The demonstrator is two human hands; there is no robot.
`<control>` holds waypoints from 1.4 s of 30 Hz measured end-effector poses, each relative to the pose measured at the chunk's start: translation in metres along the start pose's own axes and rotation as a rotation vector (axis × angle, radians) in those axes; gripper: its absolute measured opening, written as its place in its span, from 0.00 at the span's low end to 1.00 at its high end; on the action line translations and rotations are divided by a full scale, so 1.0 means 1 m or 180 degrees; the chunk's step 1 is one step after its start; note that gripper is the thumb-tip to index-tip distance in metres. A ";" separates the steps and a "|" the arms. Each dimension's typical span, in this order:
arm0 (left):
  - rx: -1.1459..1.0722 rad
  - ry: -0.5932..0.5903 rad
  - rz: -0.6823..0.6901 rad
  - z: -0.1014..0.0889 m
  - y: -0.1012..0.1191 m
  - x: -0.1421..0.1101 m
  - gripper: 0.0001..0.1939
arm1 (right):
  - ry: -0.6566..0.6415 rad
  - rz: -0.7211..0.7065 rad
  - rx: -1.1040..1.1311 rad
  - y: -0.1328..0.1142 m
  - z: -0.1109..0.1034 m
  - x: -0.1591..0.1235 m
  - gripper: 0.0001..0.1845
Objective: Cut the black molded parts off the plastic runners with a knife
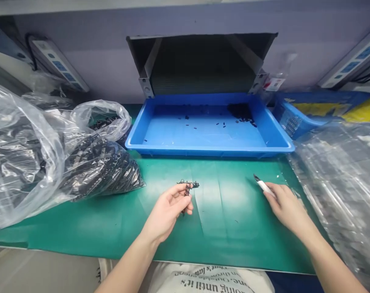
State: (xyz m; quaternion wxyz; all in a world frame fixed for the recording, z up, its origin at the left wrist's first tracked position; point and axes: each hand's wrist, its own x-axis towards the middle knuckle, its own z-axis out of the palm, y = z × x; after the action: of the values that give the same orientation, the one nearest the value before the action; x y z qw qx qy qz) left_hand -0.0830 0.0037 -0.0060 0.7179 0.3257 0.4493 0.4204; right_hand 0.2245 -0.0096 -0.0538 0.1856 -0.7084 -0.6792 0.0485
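Observation:
Between the thumb and fingers of my left hand [169, 209] is a small black plastic part with thin branches [194, 184], held above the green mat [221, 228]. My fingers hide part of it. Farther right, my right hand [284, 203] grips a craft knife [264, 186] by its white handle, the dark blade pointing up and left, away from the black part. Ahead of both hands sits a blue tray [209, 154] with a heap of small black pieces [241, 112] in its back right corner and several more scattered on its floor.
Clear plastic bags of black parts [96, 167] crowd the left side. Transparent plastic trays or sheeting [343, 175] cover the right, before a blue basket [297, 116]. A clear bottle [278, 77] stands behind. A dark chute opening [203, 65] lies beyond the tray, with power strips on either side.

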 end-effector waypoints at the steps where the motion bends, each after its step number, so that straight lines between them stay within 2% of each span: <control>1: -0.0048 -0.0049 -0.0046 0.001 -0.001 -0.001 0.14 | -0.0021 -0.0027 0.0101 -0.007 -0.004 0.000 0.19; 3: -0.0186 -0.0189 -0.0153 0.004 -0.003 -0.004 0.12 | -0.0098 -0.0079 0.0374 -0.026 -0.011 -0.002 0.18; 6: -0.0421 -0.0356 -0.0387 0.009 -0.007 -0.008 0.07 | -0.0489 -0.0158 0.1291 -0.061 -0.017 -0.007 0.15; 10: -0.0575 -0.0333 -0.0685 0.015 -0.008 -0.014 0.08 | -0.1024 -0.0470 0.2018 -0.096 -0.016 -0.014 0.17; 13: -0.0465 -0.0340 -0.0741 0.018 -0.007 -0.018 0.08 | -0.1356 -0.0608 0.2216 -0.107 -0.013 -0.018 0.18; 18: 0.0058 -0.0416 -0.0648 0.019 -0.010 -0.020 0.09 | -0.1566 -0.0979 0.2135 -0.114 -0.010 -0.023 0.17; 23: 0.0617 -0.0430 -0.0428 0.015 -0.019 -0.023 0.09 | -0.1302 -0.1344 0.1810 -0.118 -0.007 -0.026 0.18; 28: 0.0558 -0.0519 -0.0544 0.014 -0.022 -0.023 0.09 | -0.1139 -0.1553 0.1505 -0.117 -0.006 -0.028 0.19; 36: 0.0733 -0.0352 -0.0621 0.019 -0.021 -0.023 0.10 | -0.1069 -0.1547 0.1185 -0.122 -0.010 -0.030 0.20; 42: 0.0753 -0.0299 -0.0497 0.020 -0.024 -0.024 0.10 | -0.0988 -0.1469 0.1055 -0.126 -0.006 -0.037 0.20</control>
State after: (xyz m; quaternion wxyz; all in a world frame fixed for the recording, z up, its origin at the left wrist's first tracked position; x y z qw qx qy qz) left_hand -0.0634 -0.0298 -0.0095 0.7252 0.3913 0.4856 0.2917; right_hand 0.1050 -0.0458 -0.0135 0.1987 -0.4800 -0.8250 0.2226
